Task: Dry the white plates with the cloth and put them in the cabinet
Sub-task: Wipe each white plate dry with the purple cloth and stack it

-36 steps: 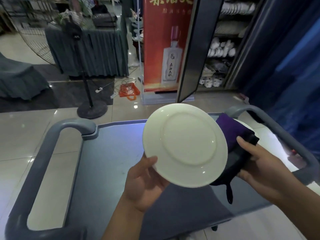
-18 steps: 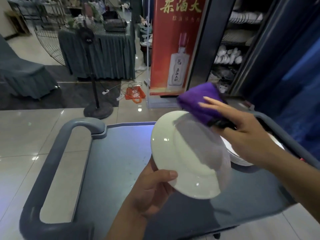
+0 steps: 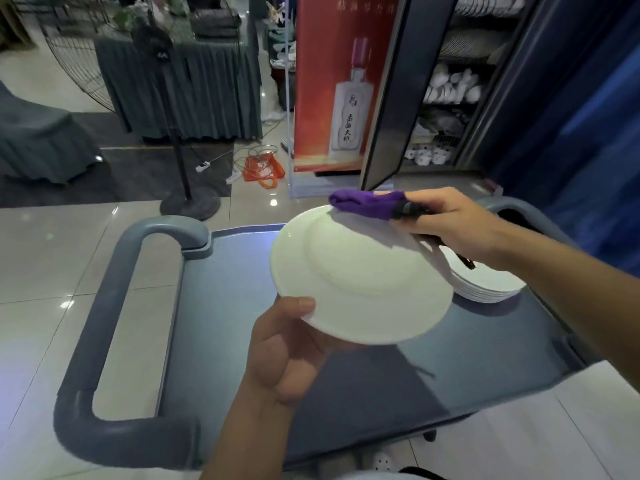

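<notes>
My left hand [image 3: 282, 348] grips a white plate [image 3: 360, 278] by its near rim, thumb on top, holding it tilted with its underside up over the cart. My right hand [image 3: 453, 225] holds a purple cloth [image 3: 367, 201] and presses it on the plate's far rim. A stack of white plates [image 3: 485, 284] lies on the cart at the right, partly hidden by my right forearm. The cabinet [image 3: 450, 88] stands behind the cart with its door [image 3: 398, 91] open and white dishes on its shelves.
The grey cart [image 3: 225, 306] has a raised handle loop [image 3: 114, 306] on its left and another at the right. A standing fan's base [image 3: 190, 204], a red poster stand [image 3: 332, 84], an orange bag [image 3: 263, 168] and draped tables lie beyond on the tiled floor.
My right hand brought the cloth from behind the plate's right edge up onto the plate and swept it toward the far rim. The plate tilted flatter in my left hand.
</notes>
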Demonstrator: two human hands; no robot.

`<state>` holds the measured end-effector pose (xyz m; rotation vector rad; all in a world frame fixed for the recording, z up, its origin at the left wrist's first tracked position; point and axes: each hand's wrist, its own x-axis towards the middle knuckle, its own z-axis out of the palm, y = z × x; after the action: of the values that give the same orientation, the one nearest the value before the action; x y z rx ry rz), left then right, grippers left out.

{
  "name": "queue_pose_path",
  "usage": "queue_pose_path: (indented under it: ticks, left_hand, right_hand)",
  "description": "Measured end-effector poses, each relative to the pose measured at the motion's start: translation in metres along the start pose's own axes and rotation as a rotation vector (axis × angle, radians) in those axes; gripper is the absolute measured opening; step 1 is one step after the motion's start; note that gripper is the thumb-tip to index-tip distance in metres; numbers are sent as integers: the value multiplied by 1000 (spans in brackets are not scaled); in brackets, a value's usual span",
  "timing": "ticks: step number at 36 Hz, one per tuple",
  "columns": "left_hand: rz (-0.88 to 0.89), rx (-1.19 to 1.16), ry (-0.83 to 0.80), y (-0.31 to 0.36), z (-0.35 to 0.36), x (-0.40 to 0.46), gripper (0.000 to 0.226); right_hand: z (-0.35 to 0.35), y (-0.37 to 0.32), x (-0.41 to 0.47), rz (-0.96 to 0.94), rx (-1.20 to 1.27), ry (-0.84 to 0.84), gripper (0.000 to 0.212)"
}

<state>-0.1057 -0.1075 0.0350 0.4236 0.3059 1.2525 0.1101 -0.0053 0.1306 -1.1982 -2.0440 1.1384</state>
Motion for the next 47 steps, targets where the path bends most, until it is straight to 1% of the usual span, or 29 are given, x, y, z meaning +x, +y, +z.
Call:
queue_pose_path:
  ticks: [2, 3, 6, 8, 10, 12, 13, 15, 17, 18, 21, 24, 27, 29, 31, 32, 34, 35, 38, 39, 41, 43, 44, 47]
  left_hand:
    - [8, 17, -14, 2, -2, 0, 70]
    - [6, 19, -9, 1, -3, 0, 67]
    - [-21, -3, 3, -5, -3, 3, 67]
    - [-25, -14, 5, -8, -3, 5, 65]
    - [-34, -43, 12, -10, -4, 10, 63]
    - [-44, -113, 34, -10, -7, 15, 69]
    - [-46, -130, 49, -11, -8, 18, 77]
    - [-40, -91, 87, -12, -10, 23, 96]
    - [-42, -61, 116, -14, -9, 28, 105]
    - [-41, -59, 127, -16, -9, 29, 105]
    - [31, -15, 190, -22, -5, 34, 89]
    - [86, 61, 252, -26, -6, 37, 76]
    - [69, 95, 300, -26, -11, 36, 75]
    - [76, 110, 311, -25, -14, 35, 73]
    - [95, 111, 288, -21, -18, 35, 68]
    - [107, 115, 271, -19, -20, 35, 64]
    - [120, 136, 244, -14, -23, 35, 60]
    - [124, 153, 233, -11, -25, 35, 60]
    - [131, 218, 174, -6, -27, 33, 62]
    - [129, 238, 162, -5, -26, 32, 63]
    - [116, 287, 135, -5, -23, 30, 68]
    - [104, 344, 110, -7, -19, 28, 71]
    - [97, 367, 101, -8, -16, 28, 73]
    - [51, 411, 48, -14, -6, 28, 74]
  right_hand:
    - [3, 11, -12, 35, 59, 17, 47]
    - [7, 16, -19, 41, 49, 35, 50]
    - [21, 27, -36, 52, -57, 197, 50]
    - [28, 33, -45, 78, -26, 304, 46]
    - [38, 38, -56, 90, 24, 371, 47]
    - [50, 34, -66, 76, 68, 393, 53]
    - [56, 34, -71, 77, 87, 401, 57]
    - [69, 33, -78, 86, 103, 427, 62]
    - [82, 33, -84, 96, 82, 456, 58]
    - [87, 32, -87, 110, 68, 465, 58]
    - [103, 33, -95, 101, -63, 442, 71]
    - [114, 28, -99, 95, -151, 397, 73]
    - [110, 27, -102, 70, -153, 320, 72]
    - [94, 23, -106, 85, -82, 219, 71]
    - [71, 17, -111, 146, 1, 134, 65]
    - [58, 13, -113, 179, 34, 128, 57]
    - [36, 12, -113, 240, 97, 181, 35]
    - [27, 16, -111, 281, 102, 218, 28]
    - [9, 32, -105, 449, 117, 323, 16]
    - [6, 34, -102, 476, 135, 354, 14]
    - [5, 35, -92, 454, 80, 427, 12]
    - [10, 26, -79, 367, -20, 502, 11]
    - [14, 20, -71, 312, -30, 527, 12]
    - [34, 3, -49, 147, -2, 507, 26]
